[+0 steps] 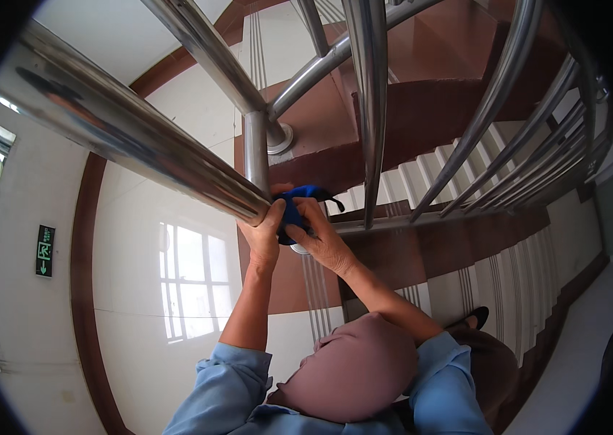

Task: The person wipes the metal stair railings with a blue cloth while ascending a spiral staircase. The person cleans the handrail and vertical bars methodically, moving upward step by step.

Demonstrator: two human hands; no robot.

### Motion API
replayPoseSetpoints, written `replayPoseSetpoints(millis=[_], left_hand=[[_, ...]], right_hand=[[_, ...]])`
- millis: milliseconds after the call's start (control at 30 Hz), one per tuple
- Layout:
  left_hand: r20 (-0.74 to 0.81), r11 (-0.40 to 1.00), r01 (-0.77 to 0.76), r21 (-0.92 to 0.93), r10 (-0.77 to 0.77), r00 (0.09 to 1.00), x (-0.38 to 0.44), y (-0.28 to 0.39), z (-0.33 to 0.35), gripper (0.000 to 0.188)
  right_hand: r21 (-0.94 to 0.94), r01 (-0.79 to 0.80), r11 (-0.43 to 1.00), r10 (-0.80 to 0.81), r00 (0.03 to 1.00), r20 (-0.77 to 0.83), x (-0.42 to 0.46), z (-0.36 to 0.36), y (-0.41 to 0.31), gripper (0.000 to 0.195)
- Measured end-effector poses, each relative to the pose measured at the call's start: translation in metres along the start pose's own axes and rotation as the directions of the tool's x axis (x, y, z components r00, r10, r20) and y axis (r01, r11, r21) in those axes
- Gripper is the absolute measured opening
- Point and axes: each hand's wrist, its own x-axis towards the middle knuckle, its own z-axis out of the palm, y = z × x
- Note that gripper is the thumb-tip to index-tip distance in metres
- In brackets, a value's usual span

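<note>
Both my hands are at the lower part of a thick stainless-steel railing post [143, 147]. A blue cloth [293, 212] with dark edging and a black loop lies against the post between them. My left hand [264, 234] is at the post's left side, its thumb pressing on the cloth and its other fingers mostly hidden behind. From the right, my right hand [320, 234] pinches the cloth between thumb and fingers. Part of a round base flange [300, 249] shows under my hands. A thinner steel tube [256, 152] meets the post just beyond the cloth.
Steel balusters [369, 109] curve off to the right along the stairs. White steps [437, 168] descend beyond them, and more grooved steps [502, 288] lie beside my shoe [480, 316]. A glossy tiled landing [138, 261] reflects a window. An exit sign [44, 251] hangs on the left wall.
</note>
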Motion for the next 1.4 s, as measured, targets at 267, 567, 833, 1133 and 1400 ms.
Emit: replayPoseSetpoints(millis=[267, 567, 833, 1133, 1400], left_hand=[[-0.104, 0.992, -0.110, 0.061, 0.116, 0.988, -0.005, -0.013, 0.008, 0.024], [-0.173, 0.996, 0.003, 0.092, 0.013, 0.985, -0.058, -0.095, 0.003, 0.069], [-0.086, 0.874, 0.140, 0.465, -0.113, 0.990, -0.079, -0.078, 0.001, 0.087], [0.110, 0.738, -0.139, 0.661, 0.088, 0.990, -0.125, -0.043, 0.025, 0.083], [0.354, 0.963, -0.180, 0.198, 0.101, 0.930, -0.008, -0.009, 0.113, 0.063]], right_hand=[[-0.226, 0.032, 0.974, -0.039, 0.999, -0.023, -0.007, -0.002, 0.022, 0.062], [-0.914, 0.125, 0.387, -0.150, 0.986, 0.072, -0.051, -0.008, 0.092, 0.038], [-0.941, 0.175, 0.291, -0.056, 0.985, 0.165, -0.046, -0.039, 0.083, 0.043], [-0.993, 0.008, 0.116, -0.210, 0.978, -0.017, -0.098, -0.057, 0.089, 0.046], [-0.979, -0.194, 0.055, -0.118, 0.973, -0.199, -0.049, -0.036, 0.136, 0.033]])
